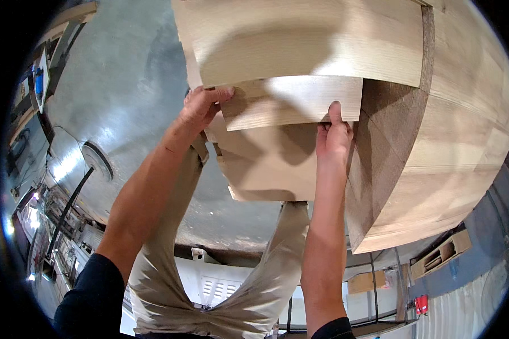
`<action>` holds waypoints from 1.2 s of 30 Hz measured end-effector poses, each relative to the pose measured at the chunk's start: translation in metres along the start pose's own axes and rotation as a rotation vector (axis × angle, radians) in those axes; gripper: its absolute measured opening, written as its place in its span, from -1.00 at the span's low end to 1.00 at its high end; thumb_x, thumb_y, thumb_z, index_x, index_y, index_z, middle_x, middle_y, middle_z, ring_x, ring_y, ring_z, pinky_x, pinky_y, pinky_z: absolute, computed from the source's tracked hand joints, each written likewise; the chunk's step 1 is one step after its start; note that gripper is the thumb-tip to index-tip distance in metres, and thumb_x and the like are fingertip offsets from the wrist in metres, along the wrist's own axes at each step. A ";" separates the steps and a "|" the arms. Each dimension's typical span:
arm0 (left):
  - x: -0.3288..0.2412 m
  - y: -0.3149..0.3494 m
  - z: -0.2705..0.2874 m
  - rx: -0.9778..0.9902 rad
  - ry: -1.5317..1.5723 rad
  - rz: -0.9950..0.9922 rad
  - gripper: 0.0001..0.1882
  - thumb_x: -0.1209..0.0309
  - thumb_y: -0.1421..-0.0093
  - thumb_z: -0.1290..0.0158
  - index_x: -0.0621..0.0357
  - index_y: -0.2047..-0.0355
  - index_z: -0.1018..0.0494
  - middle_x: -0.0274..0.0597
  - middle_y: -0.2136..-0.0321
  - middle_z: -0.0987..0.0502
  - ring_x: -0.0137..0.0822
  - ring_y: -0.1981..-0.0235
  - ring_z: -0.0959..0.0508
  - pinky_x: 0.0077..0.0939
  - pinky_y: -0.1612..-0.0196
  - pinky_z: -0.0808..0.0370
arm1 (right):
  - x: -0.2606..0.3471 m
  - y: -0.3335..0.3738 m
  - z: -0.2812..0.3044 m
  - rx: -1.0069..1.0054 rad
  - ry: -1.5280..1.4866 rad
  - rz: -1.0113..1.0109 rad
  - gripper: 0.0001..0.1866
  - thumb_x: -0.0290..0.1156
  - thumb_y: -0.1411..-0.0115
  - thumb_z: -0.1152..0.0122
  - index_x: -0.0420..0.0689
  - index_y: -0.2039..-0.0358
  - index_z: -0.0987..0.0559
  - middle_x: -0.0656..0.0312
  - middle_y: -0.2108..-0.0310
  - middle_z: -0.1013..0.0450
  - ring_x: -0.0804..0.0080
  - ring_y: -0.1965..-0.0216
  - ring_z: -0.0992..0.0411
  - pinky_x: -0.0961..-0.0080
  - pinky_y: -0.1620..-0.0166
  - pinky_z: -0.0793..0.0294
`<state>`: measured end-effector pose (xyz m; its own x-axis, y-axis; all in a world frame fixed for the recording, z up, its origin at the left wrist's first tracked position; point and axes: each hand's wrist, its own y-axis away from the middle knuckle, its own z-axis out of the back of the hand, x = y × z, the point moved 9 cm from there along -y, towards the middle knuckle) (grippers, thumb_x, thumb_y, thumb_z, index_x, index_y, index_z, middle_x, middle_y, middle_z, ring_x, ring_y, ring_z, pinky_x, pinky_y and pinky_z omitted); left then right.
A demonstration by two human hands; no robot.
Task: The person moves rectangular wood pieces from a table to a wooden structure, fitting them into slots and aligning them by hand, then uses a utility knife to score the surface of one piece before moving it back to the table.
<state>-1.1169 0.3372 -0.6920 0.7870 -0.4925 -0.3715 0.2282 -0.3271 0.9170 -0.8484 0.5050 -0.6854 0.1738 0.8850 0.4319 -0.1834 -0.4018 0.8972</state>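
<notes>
Gripping one veneer sheet (291, 101) at both ends, left hand (201, 107) and right hand (333, 135) fingers closed on its edges, I keep it level over the stack (464, 113).

Below us we see a grey concrete floor (124, 85), shiny where the light falls on it. A white round disc (96, 160) lies on it with a dark cord running off. Cluttered shelves (45, 226) line the left edge. At lower right we see a small wooden crate (441, 253), a brown cardboard box (366, 281) and a red can (421, 305).
</notes>
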 end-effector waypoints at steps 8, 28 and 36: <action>-0.003 0.004 -0.052 0.044 0.039 -0.049 -0.66 0.44 -0.14 -0.09 0.36 0.10 -0.38 -0.17 0.21 -0.51 -0.33 0.15 -0.49 -0.45 0.02 -0.40 | 0.033 -0.016 0.012 -0.029 -0.080 0.098 -0.50 -0.39 -0.03 -0.37 -0.11 0.03 -0.37 0.30 0.09 -0.42 0.39 0.08 -0.34 0.42 -0.02 -0.23; -0.033 0.056 -0.072 -0.386 -0.489 -0.299 -0.75 0.48 -0.15 -0.03 0.30 0.15 -0.45 -0.23 0.27 -0.51 -0.42 0.29 -0.44 -0.53 0.21 -0.38 | 0.035 -0.015 0.013 -0.069 0.002 0.077 -0.57 -0.35 -0.14 -0.26 -0.11 -0.01 -0.40 0.29 0.06 -0.41 0.39 0.04 -0.32 0.29 -0.03 -0.25; 0.006 0.137 -0.051 -0.098 0.055 -0.217 -0.66 0.56 -0.13 0.01 0.29 0.05 -0.42 -0.25 0.19 -0.50 -0.41 0.20 -0.46 -0.50 0.10 -0.39 | 0.004 0.040 0.027 0.135 -0.170 -0.076 -0.70 -0.37 -0.21 -0.14 -0.20 0.09 -0.42 0.25 0.15 -0.43 0.40 0.20 -0.39 0.43 0.15 -0.39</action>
<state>-1.0515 0.3308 -0.5610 0.7430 -0.3737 -0.5552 0.4478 -0.3390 0.8274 -0.8289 0.4859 -0.6455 0.3453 0.8660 0.3618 -0.0343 -0.3737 0.9269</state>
